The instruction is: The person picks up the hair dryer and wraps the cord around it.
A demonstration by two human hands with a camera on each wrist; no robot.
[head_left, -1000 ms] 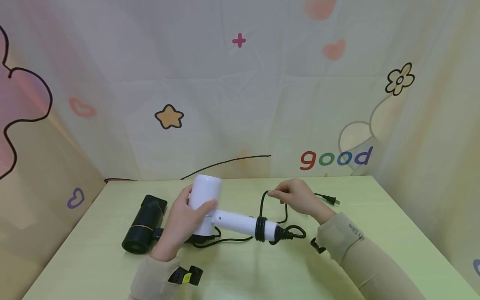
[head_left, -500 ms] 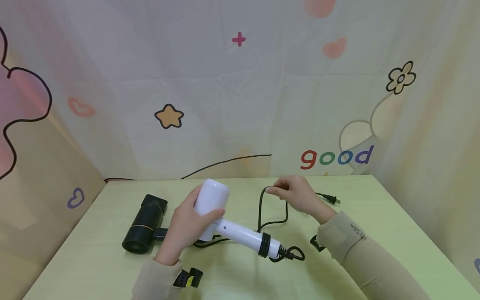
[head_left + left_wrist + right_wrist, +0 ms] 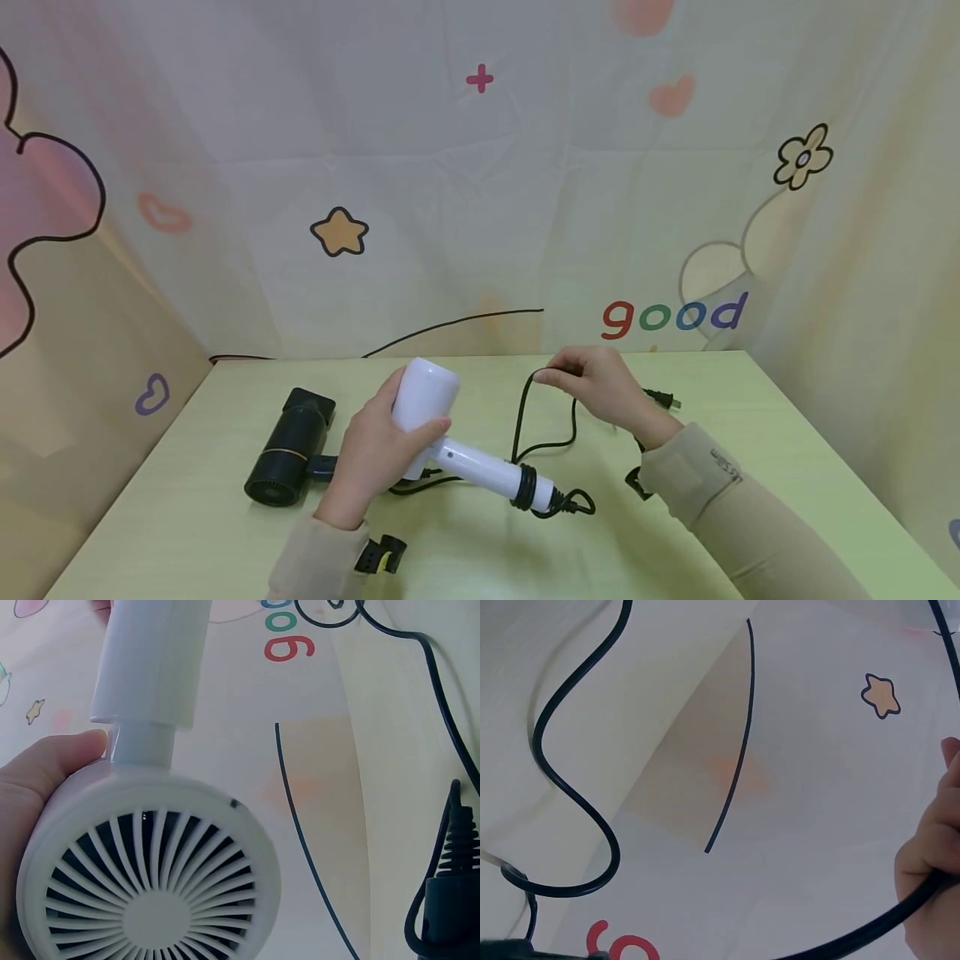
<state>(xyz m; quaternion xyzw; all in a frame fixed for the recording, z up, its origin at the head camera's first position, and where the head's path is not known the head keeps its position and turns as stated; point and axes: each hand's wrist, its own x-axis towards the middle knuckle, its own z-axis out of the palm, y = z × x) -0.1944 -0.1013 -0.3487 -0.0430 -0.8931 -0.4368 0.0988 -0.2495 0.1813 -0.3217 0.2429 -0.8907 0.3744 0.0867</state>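
My left hand (image 3: 375,450) grips the barrel of a white hair dryer (image 3: 425,396), which is held tilted, its handle slanting down to the right. Several turns of black cord (image 3: 525,487) are wound round the handle, and a small loop hangs at its end. In the left wrist view, the dryer's slatted rear vent (image 3: 154,922) faces the camera, with my thumb beside it. Off to the right, my right hand (image 3: 596,383) pinches a raised length of black cord (image 3: 517,417). That cord (image 3: 877,926) runs into my curled fingers in the right wrist view.
A black hair dryer (image 3: 285,454) lies on the pale table (image 3: 187,517) to the left, its handle partly behind my left hand. A two-pin plug (image 3: 662,398) lies behind my right wrist. A patterned curtain (image 3: 420,275) rises along the table's back edge.
The white hair dryer has tilted, its handle end dropping and its barrel shifting right. My right hand has lifted the cord slightly. Little has moved in the last half second.
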